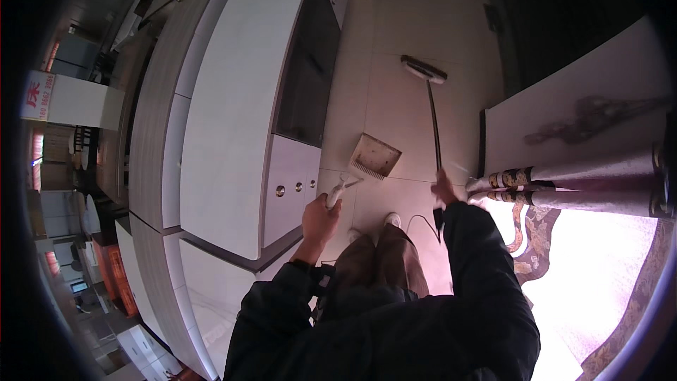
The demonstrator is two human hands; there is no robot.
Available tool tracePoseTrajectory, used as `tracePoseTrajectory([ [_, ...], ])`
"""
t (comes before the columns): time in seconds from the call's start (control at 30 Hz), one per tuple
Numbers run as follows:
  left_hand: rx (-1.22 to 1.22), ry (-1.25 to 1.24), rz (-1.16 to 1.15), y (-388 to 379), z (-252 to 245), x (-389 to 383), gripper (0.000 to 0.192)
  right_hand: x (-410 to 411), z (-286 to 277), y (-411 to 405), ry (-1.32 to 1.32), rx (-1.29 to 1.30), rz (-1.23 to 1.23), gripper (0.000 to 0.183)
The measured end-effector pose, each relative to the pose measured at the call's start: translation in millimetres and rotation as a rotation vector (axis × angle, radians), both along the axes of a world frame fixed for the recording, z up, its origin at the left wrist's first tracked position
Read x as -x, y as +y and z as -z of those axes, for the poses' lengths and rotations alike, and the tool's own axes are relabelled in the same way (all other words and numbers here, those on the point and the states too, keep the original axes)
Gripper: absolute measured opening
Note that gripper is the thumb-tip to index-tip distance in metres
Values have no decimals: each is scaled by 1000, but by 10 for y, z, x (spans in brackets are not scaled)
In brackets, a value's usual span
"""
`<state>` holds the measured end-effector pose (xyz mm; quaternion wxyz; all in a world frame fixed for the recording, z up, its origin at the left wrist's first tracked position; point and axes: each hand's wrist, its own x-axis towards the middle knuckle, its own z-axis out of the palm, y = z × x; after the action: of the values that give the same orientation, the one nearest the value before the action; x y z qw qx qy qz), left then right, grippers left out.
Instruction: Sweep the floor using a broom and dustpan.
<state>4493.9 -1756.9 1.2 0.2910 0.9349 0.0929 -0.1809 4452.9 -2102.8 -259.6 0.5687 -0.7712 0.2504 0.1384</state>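
My left hand (320,218) is closed around the pale handle of a long-handled dustpan (376,155), whose tray lies on the tiled floor with a toothed comb along its near edge. Dark specks and stains mark the inside of the tray. In my right hand (444,188) is the dark stick of a broom (433,124). Its head (424,69), dark bristles with a light body, is on the floor farther ahead, beyond the dustpan and to the right of it.
White cabinets (227,111) with a dark glass door (309,63) and round knobs run along the left. To the right are a patterned curtain (592,185), a pale panel (576,100) and a bright window area. Light tiles (349,90) cover the floor. A thin cable (423,218) lies near my feet.
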Motion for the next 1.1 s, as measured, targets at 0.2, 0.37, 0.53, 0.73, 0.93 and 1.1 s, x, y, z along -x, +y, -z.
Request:
tracePoseTrajectory([
  [0.2,-26,-53,17,105,41,88,30,2070,228,539,154,284,-279,78],
  [0.37,-58,-162,40,176,161,83,32,1167,803,444,-153,230,-290,29],
  [0.53,70,-194,42,244,168,340,36,-574,-750,311,-1065,221,-878,7],
  [0.73,220,-102,100,840,153,1242,36,117,-1662,908,-409,-429,-303,17],
  [0.93,265,-170,-50,1403,-525,2266,32,825,-1852,1648,-92,-750,-41,15],
  [1.1,166,-37,-76,1526,-590,2818,32,930,-1149,1726,-334,-514,-500,17],
])
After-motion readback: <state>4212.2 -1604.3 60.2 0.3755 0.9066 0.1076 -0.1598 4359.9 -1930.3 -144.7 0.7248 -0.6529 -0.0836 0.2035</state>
